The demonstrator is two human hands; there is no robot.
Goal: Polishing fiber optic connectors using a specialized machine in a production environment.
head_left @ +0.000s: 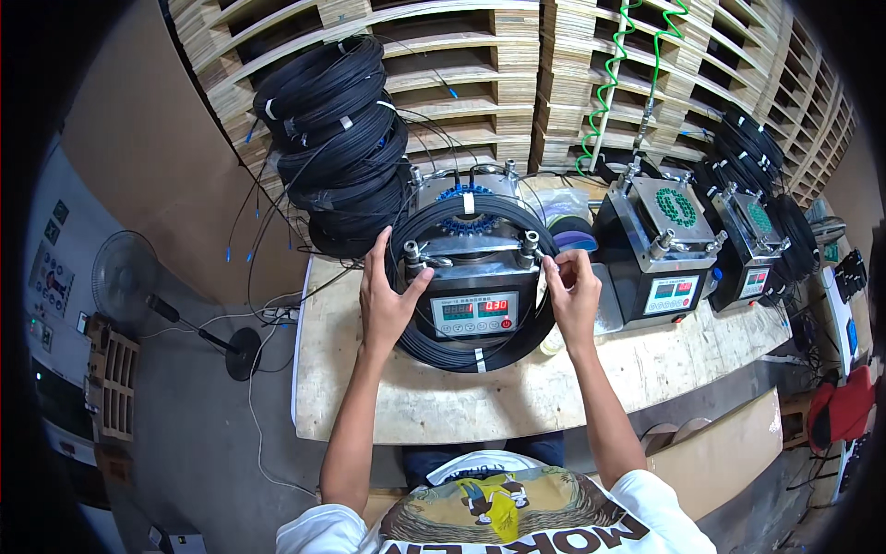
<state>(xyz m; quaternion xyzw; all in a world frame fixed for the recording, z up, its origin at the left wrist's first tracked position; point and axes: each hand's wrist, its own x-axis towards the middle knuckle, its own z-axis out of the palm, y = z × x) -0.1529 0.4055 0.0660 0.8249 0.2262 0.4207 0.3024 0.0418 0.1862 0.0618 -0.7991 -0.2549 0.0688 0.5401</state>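
A coil of black cable (434,353), bound with white ties, is held up in front of a polishing-type machine (530,321), whose lit display shows through the ring. My left hand (389,300) grips the coil's left side, with the thumb across the cable and the fingers along the outside. On the right side, my right hand (574,291) is closed in a pinch at the coil's edge; its fingertips hide what exactly lies between them. Behind the coil's top, blue connectors (454,224) form a ring on the machine's metal plate, between clamp posts.
Stacked black cable coils (337,166) stand at the back left. Two similar machines (660,231) with green-ringed plates sit to the right on the wooden table (415,406). Pallets (443,55) rise behind, with green coiled hoses (604,88). A fan (138,268) stands left.
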